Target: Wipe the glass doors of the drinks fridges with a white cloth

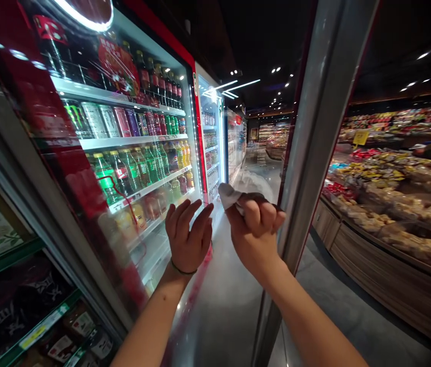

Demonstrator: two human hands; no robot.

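Observation:
My right hand is closed around a crumpled white cloth or tissue, its end sticking out past the thumb side. It is up at a glass pane, near the pane's grey metal frame. Whitish smears show on the glass just beyond the cloth. To the left, my left hand is raised with its fingers apart and nothing in it. Its fingertips are at or close to the glass; contact cannot be made out. A thin dark band circles the left wrist.
A lit red drinks cooler with bottles and cans appears in or through the glass. At the lower left are green-edged shelves with packaged goods. Right of the frame stands a curved wooden display heaped with bagged food. Grey floor lies between.

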